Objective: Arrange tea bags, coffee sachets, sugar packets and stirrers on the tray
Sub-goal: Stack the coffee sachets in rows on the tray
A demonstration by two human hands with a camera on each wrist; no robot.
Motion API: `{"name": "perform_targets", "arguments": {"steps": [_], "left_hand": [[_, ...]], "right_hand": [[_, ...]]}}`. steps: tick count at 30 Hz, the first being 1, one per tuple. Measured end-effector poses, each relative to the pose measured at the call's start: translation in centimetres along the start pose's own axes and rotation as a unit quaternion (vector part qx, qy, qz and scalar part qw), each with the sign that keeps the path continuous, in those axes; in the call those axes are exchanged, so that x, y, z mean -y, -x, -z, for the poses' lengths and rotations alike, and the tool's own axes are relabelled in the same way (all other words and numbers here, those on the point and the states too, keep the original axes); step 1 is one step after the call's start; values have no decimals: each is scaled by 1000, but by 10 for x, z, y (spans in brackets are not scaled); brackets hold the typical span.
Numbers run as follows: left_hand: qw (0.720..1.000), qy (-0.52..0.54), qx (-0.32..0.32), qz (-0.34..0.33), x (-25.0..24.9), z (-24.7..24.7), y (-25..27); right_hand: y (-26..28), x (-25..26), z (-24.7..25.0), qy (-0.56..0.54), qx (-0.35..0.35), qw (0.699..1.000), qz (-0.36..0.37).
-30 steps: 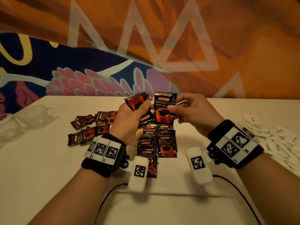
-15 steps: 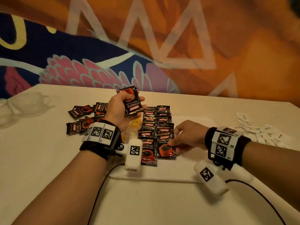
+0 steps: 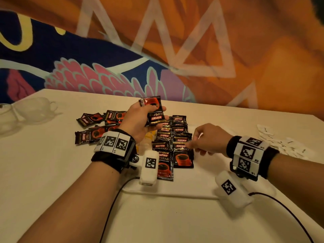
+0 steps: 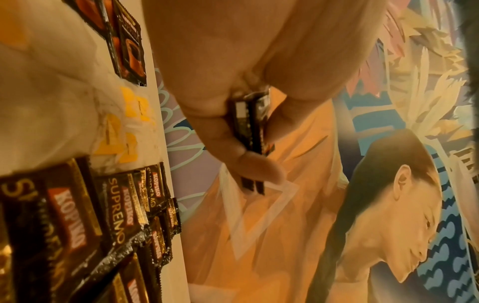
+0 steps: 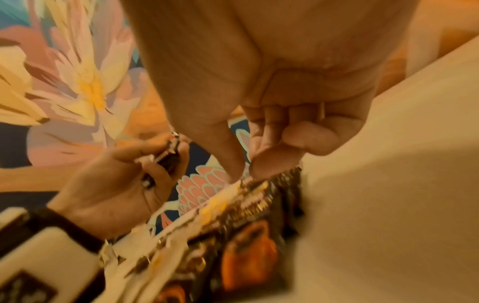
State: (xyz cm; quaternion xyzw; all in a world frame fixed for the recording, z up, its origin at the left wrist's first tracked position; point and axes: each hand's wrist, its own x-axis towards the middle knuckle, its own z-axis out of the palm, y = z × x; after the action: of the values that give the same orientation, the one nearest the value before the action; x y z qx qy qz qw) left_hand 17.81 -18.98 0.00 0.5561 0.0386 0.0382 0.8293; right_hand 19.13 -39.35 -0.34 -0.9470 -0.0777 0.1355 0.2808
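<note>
My left hand [image 3: 138, 120] is raised over the table and grips a small stack of black-and-red coffee sachets [image 3: 154, 111], seen edge-on in the left wrist view [image 4: 249, 133]. Two columns of overlapping coffee sachets [image 3: 164, 137] lie on the white tray [image 3: 175, 195]. My right hand [image 3: 192, 146] is low at the right column, thumb and forefinger pinching the top edge of the nearest sachet [image 3: 183, 157], also seen in the right wrist view [image 5: 259, 180]. Tea bags with yellow tags [image 3: 150, 135] lie under my left hand, mostly hidden.
Loose coffee sachets [image 3: 94, 127] lie on the table to the left of the tray. White sugar packets [image 3: 289, 144] are scattered at the right edge. Clear plastic cups [image 3: 26, 111] stand at the far left. A black cable [image 3: 112, 204] runs off the front.
My right hand took one sachet from the left hand's stack, brought it down and laid it at the near end of the right column. The left hand stayed raised with the rest.
</note>
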Motion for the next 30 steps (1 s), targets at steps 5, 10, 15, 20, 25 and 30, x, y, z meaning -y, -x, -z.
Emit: {"name": "perform_targets", "arguments": {"steps": [5, 10, 15, 20, 25, 30], "left_hand": [[997, -72, 14, 2, 4, -3, 3], [996, -83, 42, -1, 11, -10, 7], [997, -81, 2, -15, 8, -12, 4], [995, -94, 11, -41, 4, -10, 5], [983, -161, 65, -55, 10, -13, 8], [994, -86, 41, -57, 9, -15, 7]], "right_hand": [[-1, 30, 19, -102, -89, 984, 112], [-6, 46, 11, -111, -111, 974, 164], [-12, 40, 9, -213, -117, 960, 142], [-6, 39, 29, -264, -75, 950, 151], [-4, 39, 32, -284, -65, 941, 170], [-1, 26, 22, -428, -17, 897, 109]]}}
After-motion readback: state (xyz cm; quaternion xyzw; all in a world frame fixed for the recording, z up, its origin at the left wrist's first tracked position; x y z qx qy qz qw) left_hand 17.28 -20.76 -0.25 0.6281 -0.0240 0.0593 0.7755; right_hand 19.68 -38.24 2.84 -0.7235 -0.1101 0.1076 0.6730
